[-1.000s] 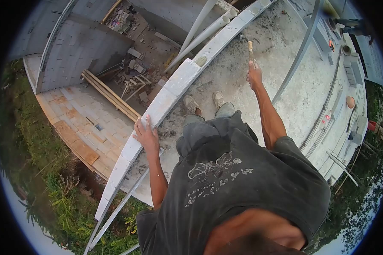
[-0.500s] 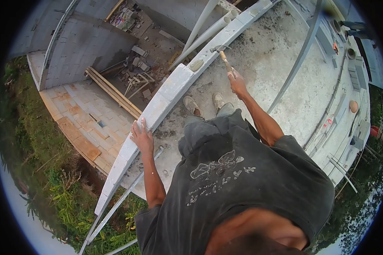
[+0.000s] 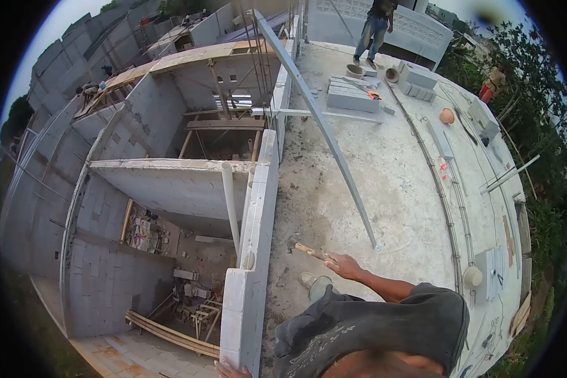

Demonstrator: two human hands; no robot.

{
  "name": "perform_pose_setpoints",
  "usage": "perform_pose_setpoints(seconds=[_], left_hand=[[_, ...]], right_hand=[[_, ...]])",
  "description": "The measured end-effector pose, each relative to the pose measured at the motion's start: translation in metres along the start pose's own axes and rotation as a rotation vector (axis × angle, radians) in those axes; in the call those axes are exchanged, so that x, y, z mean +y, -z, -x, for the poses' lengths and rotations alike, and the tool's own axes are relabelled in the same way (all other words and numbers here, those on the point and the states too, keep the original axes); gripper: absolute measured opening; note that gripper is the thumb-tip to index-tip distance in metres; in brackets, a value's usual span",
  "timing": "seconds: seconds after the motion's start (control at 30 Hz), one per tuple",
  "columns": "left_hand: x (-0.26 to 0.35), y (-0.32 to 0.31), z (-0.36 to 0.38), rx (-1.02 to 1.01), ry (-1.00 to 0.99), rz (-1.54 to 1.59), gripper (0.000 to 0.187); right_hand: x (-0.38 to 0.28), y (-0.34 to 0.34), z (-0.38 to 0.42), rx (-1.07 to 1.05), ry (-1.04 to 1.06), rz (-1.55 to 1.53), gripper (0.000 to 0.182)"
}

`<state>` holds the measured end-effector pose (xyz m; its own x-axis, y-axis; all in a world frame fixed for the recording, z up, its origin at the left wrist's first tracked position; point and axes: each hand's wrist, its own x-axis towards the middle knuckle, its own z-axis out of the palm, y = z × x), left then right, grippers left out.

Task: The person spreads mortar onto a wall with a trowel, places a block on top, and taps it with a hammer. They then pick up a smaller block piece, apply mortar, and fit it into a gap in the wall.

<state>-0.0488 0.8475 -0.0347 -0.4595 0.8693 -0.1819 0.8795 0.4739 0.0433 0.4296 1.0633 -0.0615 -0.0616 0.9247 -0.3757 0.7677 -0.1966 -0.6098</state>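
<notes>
My right hand [image 3: 343, 266] is closed around the wooden handle of a hammer [image 3: 310, 251]. Its small dark head points left, over the concrete floor and near the low wall. At the bottom edge of the view, only part of my left hand [image 3: 232, 370] shows, with its fingers laid on the white block wall [image 3: 234, 315]. On the lower stretch of that wall, just beyond the raised block, sits a lump of grey mortar [image 3: 249, 260].
A long metal bar [image 3: 331, 142] slants across the concrete slab [image 3: 390, 183]. Left of the wall, the floor drops to a room with rubble [image 3: 195, 290]. Grey blocks [image 3: 353, 97], a bucket [image 3: 355, 70] and rebar [image 3: 444, 214] lie farther off. A person [image 3: 375, 31] stands at the back.
The view has tilted up and turned, bringing the far slab and other people into sight. My right hand still holds the hammer; my left hand now shows only at the bottom edge.
</notes>
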Motion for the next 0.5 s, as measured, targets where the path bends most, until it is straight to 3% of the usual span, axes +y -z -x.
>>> perform_pose_setpoints(seconds=[0.13,0.23,0.43,0.47,0.5], left_hand=[[-0.04,-0.01,0.016,0.026,-0.073,0.042,0.097],[-0.089,-0.02,0.035,0.04,-0.15,0.082,0.098],[-0.185,-0.042,0.069,0.071,-0.261,0.131,0.101],[-0.197,-0.046,0.074,0.071,-0.272,0.138,0.101],[-0.211,-0.048,0.08,0.065,-0.287,0.142,0.101]], right_hand=[[-0.034,-0.036,0.065,0.126,0.213,-0.136,0.051],[-0.09,-0.082,0.1,-0.049,0.131,-0.178,0.05],[-0.198,-0.141,0.204,-0.176,0.343,-0.2,0.051],[-0.206,-0.161,0.207,-0.11,0.495,-0.155,0.051],[-0.205,-0.171,0.218,-0.161,0.48,-0.162,0.052]])
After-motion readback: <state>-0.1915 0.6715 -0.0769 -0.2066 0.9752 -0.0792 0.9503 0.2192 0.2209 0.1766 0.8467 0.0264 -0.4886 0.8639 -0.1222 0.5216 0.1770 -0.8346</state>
